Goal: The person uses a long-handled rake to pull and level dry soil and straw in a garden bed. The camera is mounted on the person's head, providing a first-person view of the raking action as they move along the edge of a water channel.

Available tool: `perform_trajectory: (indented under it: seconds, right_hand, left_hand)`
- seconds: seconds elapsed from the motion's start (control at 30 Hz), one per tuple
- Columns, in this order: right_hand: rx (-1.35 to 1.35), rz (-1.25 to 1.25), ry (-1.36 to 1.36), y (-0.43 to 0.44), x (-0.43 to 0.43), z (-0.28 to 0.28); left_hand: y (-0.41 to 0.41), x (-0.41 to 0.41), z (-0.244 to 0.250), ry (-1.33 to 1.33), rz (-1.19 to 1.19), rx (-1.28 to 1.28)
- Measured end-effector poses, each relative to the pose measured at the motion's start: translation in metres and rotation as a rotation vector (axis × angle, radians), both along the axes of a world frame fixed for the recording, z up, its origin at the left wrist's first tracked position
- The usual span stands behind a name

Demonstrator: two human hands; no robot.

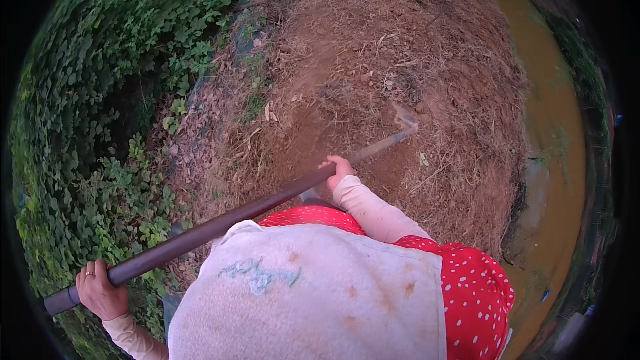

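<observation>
A long-handled hoe (pixel 215 227) slants across my body from lower left to upper right. Near the butt end of its dark shaft, my left hand (pixel 102 290) is wrapped around it, a ring on one finger. Farther along the shaft, my right hand (pixel 341 171) grips it in front of my waist. The hoe's blade (pixel 404 117) is at or just above the reddish-brown soil (pixel 305 130); whether it touches cannot be made out. Dry straw and loose clods lie around the blade.
Dense green leafy vines (pixel 140 25) cover the left side, edged by dark sheeting (pixel 245 35) and dead leaves. Along the right runs muddy yellow-brown water (pixel 550 160) below the bank's edge. A pale, stained cloth (pixel 310 290) hangs over my front, above red spotted clothing (pixel 475 300).
</observation>
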State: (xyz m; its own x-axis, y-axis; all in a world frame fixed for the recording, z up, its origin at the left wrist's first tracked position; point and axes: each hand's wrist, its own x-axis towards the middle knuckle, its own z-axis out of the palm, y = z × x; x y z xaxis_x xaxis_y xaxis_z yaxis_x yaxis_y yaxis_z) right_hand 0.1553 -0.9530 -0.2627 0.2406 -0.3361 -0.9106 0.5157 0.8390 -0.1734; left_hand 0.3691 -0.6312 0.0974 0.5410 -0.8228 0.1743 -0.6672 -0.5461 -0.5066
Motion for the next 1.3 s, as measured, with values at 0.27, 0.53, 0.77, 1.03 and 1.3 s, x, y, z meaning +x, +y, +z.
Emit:
perform_trajectory:
  seconds: [0.27,0.53,0.77,1.03,1.3]
  right_hand:
    - [-0.134,0.011,0.270,-0.069,-0.066,-0.049]
    - [0.248,0.215,0.043,0.078,0.044,-0.035]
    - [0.311,0.317,-0.093,0.076,0.059,-0.016]
    - [-0.164,0.025,-0.005,-0.032,0.006,-0.005]
    - [-0.289,0.080,0.035,-0.095,-0.017,-0.015]
  left_hand:
    - [-0.030,-0.035,-0.069,0.471,-0.009,0.182]
    - [0.052,-0.001,0.023,0.120,0.270,0.235]
    - [0.064,0.019,0.025,0.055,0.266,0.143]
    - [0.034,-0.014,-0.125,0.380,0.348,0.061]
    - [-0.113,-0.063,-0.213,0.837,0.004,0.174]
